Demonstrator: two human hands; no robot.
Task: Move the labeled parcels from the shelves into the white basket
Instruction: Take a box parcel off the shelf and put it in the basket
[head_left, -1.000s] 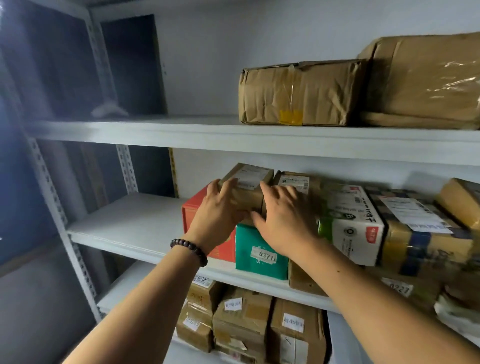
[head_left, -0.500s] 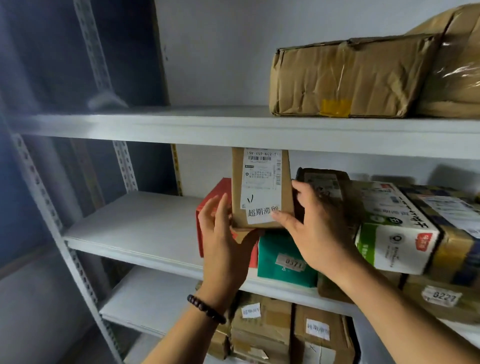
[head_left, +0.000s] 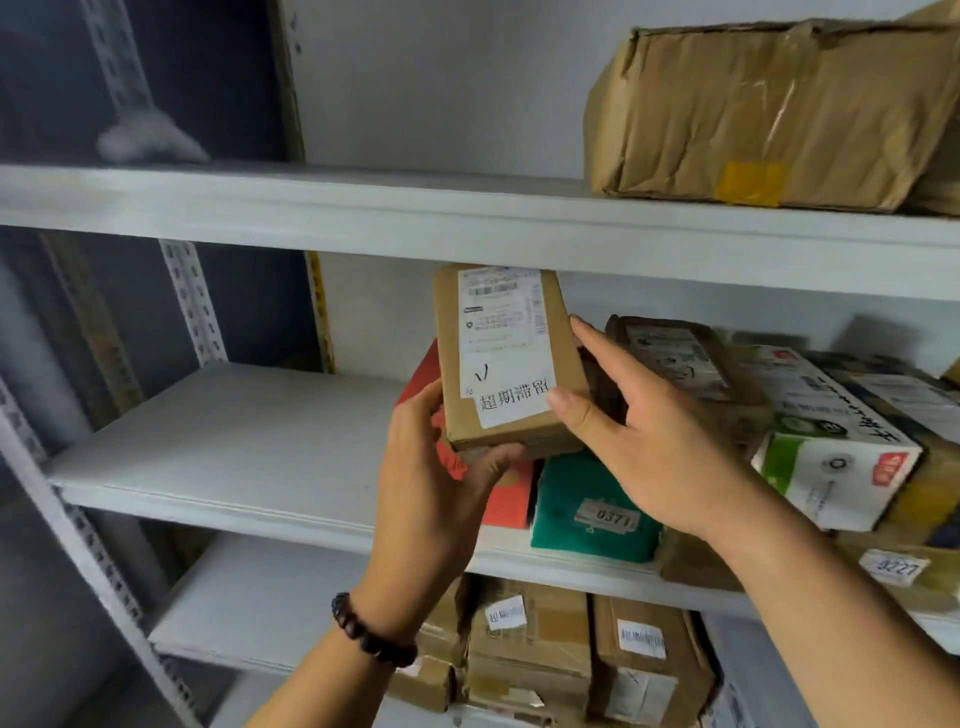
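Small brown parcel (head_left: 504, 358) is held up in the air, upright w/ a slight tilt, in front of the mid shelf (head_left: 234, 441), clear of the boxes there, white label facing the camera w/ handwritten characters at the bottom. L hand (head_left: 431, 499), bead bracelet (head_left: 371, 634) on the wrist, grips the parcel's lower left corner: thumb hooked under the bottom edge, fingers curled round the left side. R hand (head_left: 660, 447) pinches the right edge: thumb tip on the front by the label's lower right corner, index finger nearly straight up the side, other fingers behind and mostly hidden. Right behind the hands on the mid shelf stand a red box (head_left: 509, 499) and a green box (head_left: 571, 514) tagged 0371, touching side by side. More cardboard parcels (head_left: 530, 639) w/ white labels sit on the shelf below. Top shelf (head_left: 363, 218) carries a big crumpled brown parcel (head_left: 753, 114).
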